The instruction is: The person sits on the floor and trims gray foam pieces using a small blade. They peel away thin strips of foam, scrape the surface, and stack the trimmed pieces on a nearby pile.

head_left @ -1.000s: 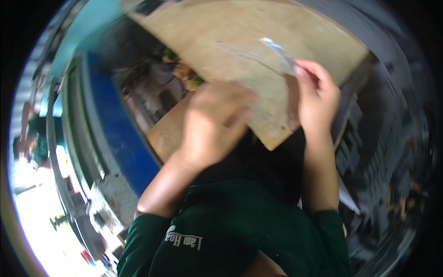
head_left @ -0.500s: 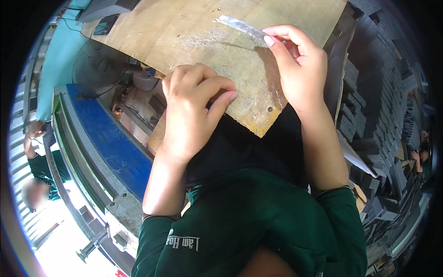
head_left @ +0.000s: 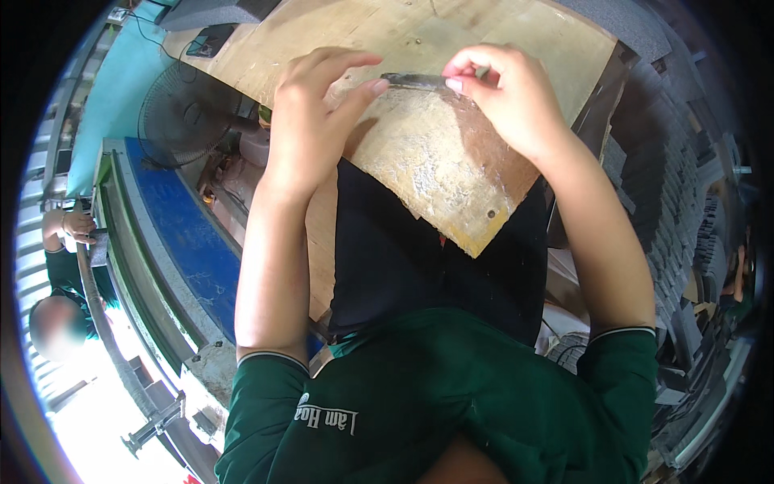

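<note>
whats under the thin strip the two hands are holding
A worn wooden board with pale scuffed patches lies right under the thin dark strip. The right hand pinches one end, the left hand touches the other. Whether the strip rests on the board cannot be told.

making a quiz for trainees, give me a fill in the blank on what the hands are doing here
1. Both hands hold a thin dark strip over a worn ____ board.
2. The right hand pinches the strip's ____ end.
3. The left hand touches the strip with its ____.
4. Left of the board stands a round ____ in a wire cage.

Missing words: wooden; right; fingertips; fan
</note>
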Tool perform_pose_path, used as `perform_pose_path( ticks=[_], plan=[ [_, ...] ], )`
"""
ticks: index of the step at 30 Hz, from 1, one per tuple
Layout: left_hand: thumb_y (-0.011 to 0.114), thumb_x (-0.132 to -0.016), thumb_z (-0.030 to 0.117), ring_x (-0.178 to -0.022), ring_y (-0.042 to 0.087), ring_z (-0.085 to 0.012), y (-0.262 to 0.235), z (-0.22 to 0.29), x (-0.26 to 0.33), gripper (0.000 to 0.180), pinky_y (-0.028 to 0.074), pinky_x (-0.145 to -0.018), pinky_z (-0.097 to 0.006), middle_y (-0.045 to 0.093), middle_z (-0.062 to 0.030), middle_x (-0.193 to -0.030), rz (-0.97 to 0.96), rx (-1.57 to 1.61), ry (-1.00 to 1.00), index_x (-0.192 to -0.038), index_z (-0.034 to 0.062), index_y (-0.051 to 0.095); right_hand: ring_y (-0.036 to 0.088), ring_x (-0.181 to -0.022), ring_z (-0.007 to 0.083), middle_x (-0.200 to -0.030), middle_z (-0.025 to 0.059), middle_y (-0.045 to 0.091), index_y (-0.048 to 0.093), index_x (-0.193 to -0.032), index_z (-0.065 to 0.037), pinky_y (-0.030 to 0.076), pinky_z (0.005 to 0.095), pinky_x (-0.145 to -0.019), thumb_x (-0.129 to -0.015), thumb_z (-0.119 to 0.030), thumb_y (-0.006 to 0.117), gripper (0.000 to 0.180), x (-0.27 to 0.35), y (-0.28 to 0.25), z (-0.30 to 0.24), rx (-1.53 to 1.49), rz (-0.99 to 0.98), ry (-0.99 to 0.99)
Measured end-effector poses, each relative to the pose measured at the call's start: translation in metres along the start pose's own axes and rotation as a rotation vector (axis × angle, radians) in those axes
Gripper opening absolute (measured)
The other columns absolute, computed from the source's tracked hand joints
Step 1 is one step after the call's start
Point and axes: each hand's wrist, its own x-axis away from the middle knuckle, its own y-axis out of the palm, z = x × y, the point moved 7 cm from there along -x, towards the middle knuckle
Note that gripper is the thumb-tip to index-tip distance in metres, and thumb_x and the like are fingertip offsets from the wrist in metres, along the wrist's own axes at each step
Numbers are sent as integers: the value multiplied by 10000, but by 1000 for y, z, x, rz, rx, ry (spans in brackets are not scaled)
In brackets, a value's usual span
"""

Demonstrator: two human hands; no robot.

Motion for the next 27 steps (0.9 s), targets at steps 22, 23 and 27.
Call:
perform_pose_path(
  ticks=[22,23,27],
  plan=[
    [823,-944,208,-827,668,-89,18,-57,-12,200,530,-785,-276,767,-27,-866,-335,96,-379,-1066,50,832,697,-807,186,-858,100,727,750,-970,-9,564,344,-742,-909,-34,787,76,-72,65,19,-210,-430,28],
    [823,-943,198,-829,671,-89,15,-46,-19,194,532,-775,-274,770,-30,-869,-337,75,-368,-1065,48,831,692,-807,186,-861,102,727,750,-969,-11,561,344,-740,-913,-29,780,66,-72,63,15,-200,-389,-14],
    [798,-895,100,-791,716,-270,15,-34,-19,128,549,-755,-367,746,-143,-824,-585,222,-904,-969,-1,772,666,-795,191,-874,113,730,744,-961,-13,545,342,-730,-933,-9,744,29,-61,57,1,-192,-332,-22]
  ],
)
